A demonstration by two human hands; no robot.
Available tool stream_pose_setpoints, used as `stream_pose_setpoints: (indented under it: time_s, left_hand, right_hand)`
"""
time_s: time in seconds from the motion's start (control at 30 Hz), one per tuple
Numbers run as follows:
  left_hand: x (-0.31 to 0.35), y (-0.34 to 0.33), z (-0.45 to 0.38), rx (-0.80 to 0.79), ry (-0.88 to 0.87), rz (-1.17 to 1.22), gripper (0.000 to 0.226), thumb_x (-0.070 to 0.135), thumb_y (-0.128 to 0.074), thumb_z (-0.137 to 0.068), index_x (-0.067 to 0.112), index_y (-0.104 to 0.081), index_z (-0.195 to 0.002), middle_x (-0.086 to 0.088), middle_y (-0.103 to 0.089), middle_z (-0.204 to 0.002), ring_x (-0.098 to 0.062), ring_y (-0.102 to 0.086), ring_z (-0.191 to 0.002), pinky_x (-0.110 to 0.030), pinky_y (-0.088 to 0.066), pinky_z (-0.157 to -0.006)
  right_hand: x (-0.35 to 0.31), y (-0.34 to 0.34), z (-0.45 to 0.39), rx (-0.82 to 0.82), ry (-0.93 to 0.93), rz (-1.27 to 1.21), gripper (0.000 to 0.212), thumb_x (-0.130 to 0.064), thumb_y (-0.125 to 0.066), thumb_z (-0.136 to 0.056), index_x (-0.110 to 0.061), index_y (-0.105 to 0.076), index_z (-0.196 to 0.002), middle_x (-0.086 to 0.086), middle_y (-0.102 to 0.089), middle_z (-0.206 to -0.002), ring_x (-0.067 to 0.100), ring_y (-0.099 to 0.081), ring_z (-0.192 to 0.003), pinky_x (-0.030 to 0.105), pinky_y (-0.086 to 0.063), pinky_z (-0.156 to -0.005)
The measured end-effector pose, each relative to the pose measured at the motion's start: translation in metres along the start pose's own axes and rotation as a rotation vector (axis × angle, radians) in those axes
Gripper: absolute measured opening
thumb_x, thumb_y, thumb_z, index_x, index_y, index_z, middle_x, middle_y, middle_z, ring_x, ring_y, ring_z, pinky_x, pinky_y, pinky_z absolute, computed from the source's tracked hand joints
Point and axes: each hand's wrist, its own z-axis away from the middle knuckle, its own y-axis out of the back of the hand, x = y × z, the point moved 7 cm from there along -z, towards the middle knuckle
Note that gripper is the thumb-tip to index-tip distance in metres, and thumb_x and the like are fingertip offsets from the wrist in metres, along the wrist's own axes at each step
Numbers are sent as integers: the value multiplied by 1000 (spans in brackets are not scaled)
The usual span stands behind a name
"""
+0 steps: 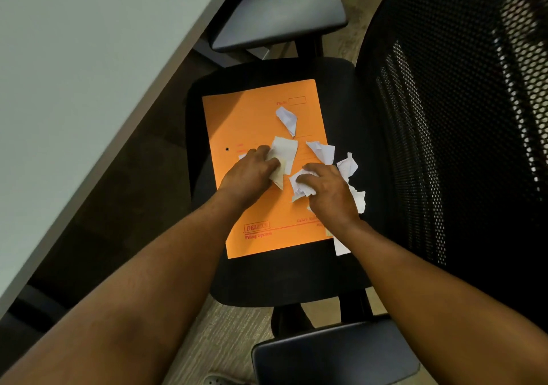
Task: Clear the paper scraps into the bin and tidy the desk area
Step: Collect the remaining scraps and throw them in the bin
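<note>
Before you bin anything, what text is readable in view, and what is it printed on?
"DELUXE": boxed red stamp on the orange folder, near its lower left corner.
"Filing System": red line just below that stamp.
Other red print on the folder, beside the top box and near the right hand, is too blurred to read.

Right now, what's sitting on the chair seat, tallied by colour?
Orange: 1, the file folder.
White: about 7 paper scraps, e.g. one near the folder's top; some lie partly under the hands, so the count is rough.
Total: about 8.
</note>
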Motion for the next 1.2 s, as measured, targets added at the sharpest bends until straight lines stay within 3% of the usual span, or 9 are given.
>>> stream_pose_setpoints:
  time_s: [0.13,0.23,0.37,0.5,0.63,0.73,0.9,1.07,1.2]
  left_hand:
    - [-6,5,7,130,130,185,21,5,-73,-80,5,-70,-101,-18,-63,-108,-35,-58,-100,-40,-49,-75]
    - [-21,16,15,243,361,433,12,4,-75,-78,7,-75,-90,-12,-69,-92,-26,-65,-78,-31,-50,-66]
    - [-37,23,40,317,687,934,20,3,-71,-79,21,-71,-70,2,-65,-51,-11,-61,-40,-20,-47,-42]
    - [-36,35,74,328,735,1149,22,0,-65,-80,19,-72,-71,-1,-64,-47,-14,-62,-43,-23,-52,-49]
    - [-50,40,134,476,804,1296,27,-6,-67,-80,16,-71,-65,-2,-66,-51,-11,-62,-47,-19,-48,-45]
    - [-67,39,189,597,845,1303,28,-6,-68,-81,17,-69,-66,3,-66,-52,-6,-62,-48,-16,-48,-47]
    - [-97,21,306,772,988,1332,34,-15,-66,-78,17,-70,-69,10,-69,-56,-1,-63,-52,-15,-50,-50]
    - [-121,-19,451,972,1174,1362,42,-13,-70,-75,27,-76,-65,3,-74,-71,-11,-68,-63,-21,-51,-52]
    - [-127,-57,566,1095,1285,1346,40,-15,-66,-75,23,-77,-68,-9,-70,-63,-21,-64,-52,-30,-51,-50]
  right_hand:
    - [-11,26,-11,270,-44,-200,25,21,-63,-69,2,-75,-80,22,-69,-102,28,-62,-99,26,-46,-88]
    - [-7,36,-21,343,-205,-345,30,23,-59,-69,-2,-74,-74,8,-68,-97,15,-62,-94,7,-42,-83]
    - [-2,38,-32,330,-416,-485,39,18,-60,-75,-18,-73,-69,-6,-67,-94,14,-65,-89,30,-55,-84]
    - [-9,34,-30,309,-586,-657,50,15,-58,-77,-28,-72,-58,-15,-70,-92,9,-65,-91,39,-58,-80]
    - [-51,17,-21,255,-563,-782,51,17,-47,-74,-25,-70,-57,-1,-72,-98,19,-66,-96,37,-56,-79]
    - [-90,-10,-7,159,-506,-754,48,15,-47,-73,-24,-70,-57,-2,-72,-96,20,-65,-93,35,-55,-74]
    - [-173,-94,29,-161,-316,-644,45,18,-52,-76,-21,-70,-63,4,-70,-107,24,-65,-97,43,-56,-85]
    - [-267,-184,90,-430,-199,-564,50,15,-61,-82,-30,-71,-60,-1,-70,-108,19,-66,-93,26,-57,-67]
    - [-334,-258,160,-598,-146,-476,37,8,-67,-83,-25,-75,-67,-9,-69,-102,12,-65,-90,27,-59,-66]
